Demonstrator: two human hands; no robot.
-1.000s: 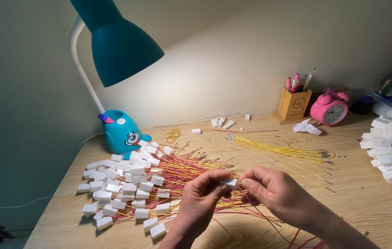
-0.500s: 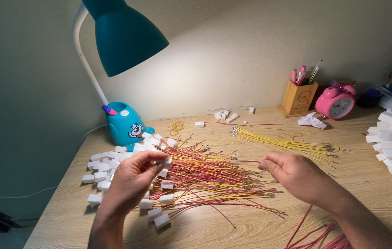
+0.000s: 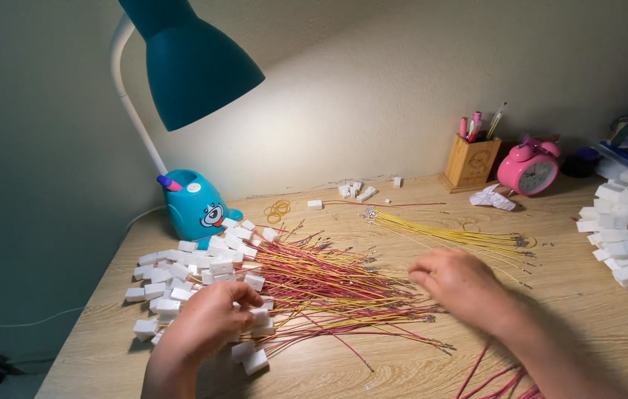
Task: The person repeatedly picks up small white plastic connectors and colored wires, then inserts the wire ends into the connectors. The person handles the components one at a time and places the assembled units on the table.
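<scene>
Now hands apart: left hand [image 3: 207,323] curled over white connectors [image 3: 181,277], grip seemingly closed; right hand [image 3: 461,284] loosely curled, hovering beside red-yellow wires [image 3: 328,284].

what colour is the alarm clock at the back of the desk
The alarm clock is pink with a white face, seen in the head view, beside the wooden pen holder.

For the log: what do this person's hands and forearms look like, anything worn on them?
Both are bare. The left hand and the right hand show no gloves, rings, watch or wristband in this view. No sleeve reaches either forearm as far as the picture's lower edge shows. The right hand is slightly blurred, so small details on its fingers cannot be told.
</scene>
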